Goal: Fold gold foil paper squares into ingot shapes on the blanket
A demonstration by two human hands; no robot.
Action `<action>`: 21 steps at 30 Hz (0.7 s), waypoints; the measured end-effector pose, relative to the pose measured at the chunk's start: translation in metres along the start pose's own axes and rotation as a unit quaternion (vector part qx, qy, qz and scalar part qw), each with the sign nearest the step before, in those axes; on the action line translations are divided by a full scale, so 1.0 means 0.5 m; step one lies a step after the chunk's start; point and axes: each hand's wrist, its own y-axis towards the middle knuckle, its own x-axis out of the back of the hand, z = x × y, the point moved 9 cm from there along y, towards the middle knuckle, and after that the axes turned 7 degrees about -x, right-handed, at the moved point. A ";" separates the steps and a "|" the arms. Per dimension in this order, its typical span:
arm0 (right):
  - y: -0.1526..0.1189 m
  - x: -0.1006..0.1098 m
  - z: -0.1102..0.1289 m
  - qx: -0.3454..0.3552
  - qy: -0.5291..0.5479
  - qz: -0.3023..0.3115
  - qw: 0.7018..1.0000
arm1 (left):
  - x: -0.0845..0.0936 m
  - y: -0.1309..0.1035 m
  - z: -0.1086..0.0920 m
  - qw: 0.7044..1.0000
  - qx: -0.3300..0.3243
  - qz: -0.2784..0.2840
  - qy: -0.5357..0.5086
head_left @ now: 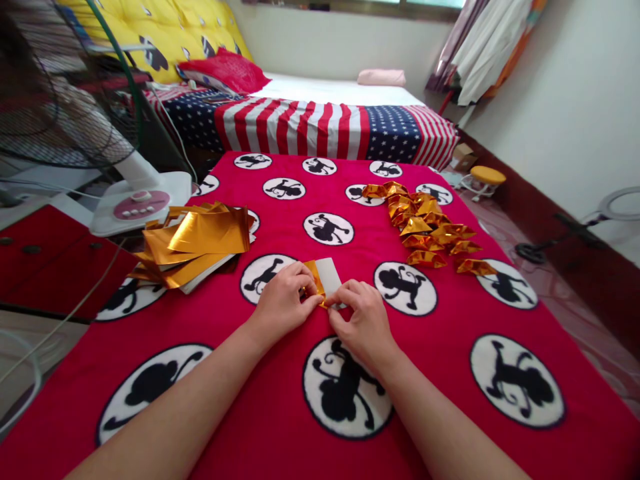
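Observation:
A small sheet of gold foil paper [329, 275], partly folded, shows its pale side and a gold strip at the middle of the red cloth. My left hand [289, 293] pinches its left, gold edge between thumb and fingers. On the near right corner of the sheet, the fingertips of my right hand [363, 319] are pressed together, almost touching the left thumb. To the left lies a loose stack of flat gold sheets [210, 233]. Several folded gold paper pieces [425, 227] are heaped at the right.
The red cloth [280, 427] has round monkey prints. A fan [143, 203] stands at the left beside a red cabinet [65, 257]. Behind is a bed with a striped and starred cover [310, 127]. A yellow stool [487, 175] is at the right, near the wall.

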 end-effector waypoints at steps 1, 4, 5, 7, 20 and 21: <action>0.000 0.000 0.001 0.000 -0.003 0.000 1.000 | 0.001 0.000 0.000 1.000 0.003 0.000 0.000; 0.000 -0.001 0.005 0.004 -0.013 0.001 1.000 | 0.002 0.000 0.002 1.000 0.014 0.000 0.004; 0.000 -0.001 0.006 0.004 -0.016 0.001 1.000 | 0.001 0.000 0.003 1.000 0.015 0.001 0.004; 0.000 -0.001 0.008 0.005 -0.022 0.001 1.000 | -0.001 0.000 0.006 1.000 0.017 0.002 0.000; -0.020 -0.005 0.036 0.056 -0.107 -0.007 0.993 | -0.008 0.004 0.019 0.999 -0.008 0.004 -0.048; -0.021 -0.005 0.040 0.065 -0.105 -0.013 0.992 | -0.007 0.004 0.019 0.999 -0.008 0.006 -0.048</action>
